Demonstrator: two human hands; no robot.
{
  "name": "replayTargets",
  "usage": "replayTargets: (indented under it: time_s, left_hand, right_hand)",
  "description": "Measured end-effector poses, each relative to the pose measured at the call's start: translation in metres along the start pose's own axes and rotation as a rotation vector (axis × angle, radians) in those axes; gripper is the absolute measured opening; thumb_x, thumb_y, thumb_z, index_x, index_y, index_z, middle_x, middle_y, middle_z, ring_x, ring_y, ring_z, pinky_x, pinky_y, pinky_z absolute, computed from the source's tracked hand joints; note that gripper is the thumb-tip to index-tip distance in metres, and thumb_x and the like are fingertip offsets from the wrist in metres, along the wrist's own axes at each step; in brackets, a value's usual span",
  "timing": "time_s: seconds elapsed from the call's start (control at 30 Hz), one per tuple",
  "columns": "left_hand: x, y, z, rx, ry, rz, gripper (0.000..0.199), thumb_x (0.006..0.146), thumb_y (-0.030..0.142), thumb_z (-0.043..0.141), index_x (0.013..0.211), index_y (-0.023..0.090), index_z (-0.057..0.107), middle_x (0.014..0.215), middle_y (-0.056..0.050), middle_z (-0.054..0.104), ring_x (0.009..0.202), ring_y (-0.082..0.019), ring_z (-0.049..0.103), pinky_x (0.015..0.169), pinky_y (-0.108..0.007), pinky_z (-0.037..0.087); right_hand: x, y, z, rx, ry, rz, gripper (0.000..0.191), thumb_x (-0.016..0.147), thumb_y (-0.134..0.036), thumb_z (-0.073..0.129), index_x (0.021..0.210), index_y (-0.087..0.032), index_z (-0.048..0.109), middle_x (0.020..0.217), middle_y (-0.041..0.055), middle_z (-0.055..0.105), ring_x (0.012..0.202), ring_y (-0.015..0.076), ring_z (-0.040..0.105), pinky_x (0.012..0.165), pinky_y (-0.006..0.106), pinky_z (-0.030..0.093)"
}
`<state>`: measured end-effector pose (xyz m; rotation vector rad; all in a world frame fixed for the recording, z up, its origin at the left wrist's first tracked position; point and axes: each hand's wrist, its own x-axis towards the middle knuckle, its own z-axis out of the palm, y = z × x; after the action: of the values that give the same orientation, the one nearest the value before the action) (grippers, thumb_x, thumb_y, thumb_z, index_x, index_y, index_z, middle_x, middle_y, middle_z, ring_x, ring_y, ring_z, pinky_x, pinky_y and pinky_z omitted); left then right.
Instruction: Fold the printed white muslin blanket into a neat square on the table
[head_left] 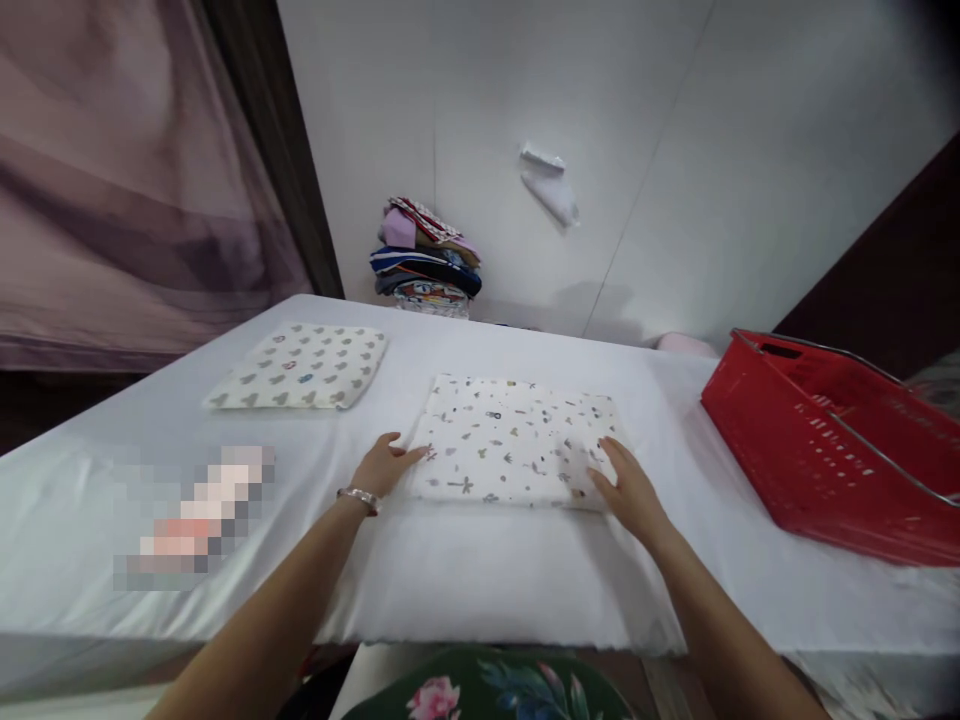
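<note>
In front of me a folded white cloth (510, 440) with small printed plants and figures lies flat on the white-covered table (502, 575). My left hand (384, 468), with a bracelet at its wrist, rests at the cloth's left edge, thumb stretched toward it and fingers apart. At the right edge my right hand (626, 490) lies on or just over the cloth, its fingers spread. Neither hand grips anything. Farther left sits a second folded cloth (300, 366), cream with grey repeated shapes, apart from both hands.
A red plastic basket (817, 450) with metal handles stands on the table's right side. A blurred-out item (202, 515) lies at the left. Behind the table is a stack of folded clothes (427, 260) against the wall. A pink curtain (135, 180) hangs at the left.
</note>
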<state>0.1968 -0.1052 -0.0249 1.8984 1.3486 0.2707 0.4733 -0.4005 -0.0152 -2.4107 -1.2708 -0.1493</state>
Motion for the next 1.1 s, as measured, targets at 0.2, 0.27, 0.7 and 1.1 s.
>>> replayTargets:
  time_s: [0.2,0.27,0.7,1.1]
  left_hand:
    - [-0.017,-0.016,0.007,0.009,0.09,0.087,0.055,0.069,0.039,0.06,0.118,0.019,0.046,0.096,-0.006,0.065,0.086,-0.019,0.061,0.077,-0.03,0.046]
    - [-0.02,-0.018,0.01,0.026,0.104,0.112,0.049,0.07,0.037,0.058,0.114,0.019,0.049,0.092,-0.005,0.065,0.083,-0.018,0.061,0.077,-0.029,0.045]
    - [-0.04,-0.031,0.03,0.076,0.262,0.444,0.028,0.08,0.035,0.049,0.103,0.019,0.054,0.105,-0.006,0.055,0.082,-0.015,0.058,0.071,-0.028,0.046]
    - [-0.04,-0.03,0.034,0.272,0.171,0.621,0.031,0.084,0.026,0.043,0.113,0.027,0.054,0.125,-0.003,0.05,0.103,-0.02,0.047,0.086,-0.034,0.044]
  right_hand:
    - [0.002,-0.052,0.053,-0.129,-0.361,-0.134,0.061,0.088,-0.054,0.024,0.139,-0.021,0.03,0.148,0.0061,0.019,0.137,0.0231,0.008,0.109,0.047,0.007]
    - [0.0,-0.049,0.061,-0.144,-0.418,-0.105,0.063,0.088,-0.056,0.022,0.139,-0.021,0.03,0.149,0.0057,0.017,0.137,0.0228,0.008,0.109,0.046,0.005]
    - [0.038,-0.165,0.081,0.032,-0.442,-0.259,0.06,0.089,-0.054,0.026,0.141,-0.025,0.023,0.15,0.0045,0.013,0.138,0.0217,0.002,0.109,0.046,0.003]
    - [0.099,-0.205,0.103,0.356,-0.3,-0.017,0.036,0.083,-0.037,0.045,0.111,-0.02,0.059,0.106,0.0047,0.064,0.095,0.017,0.058,0.084,0.027,0.041]
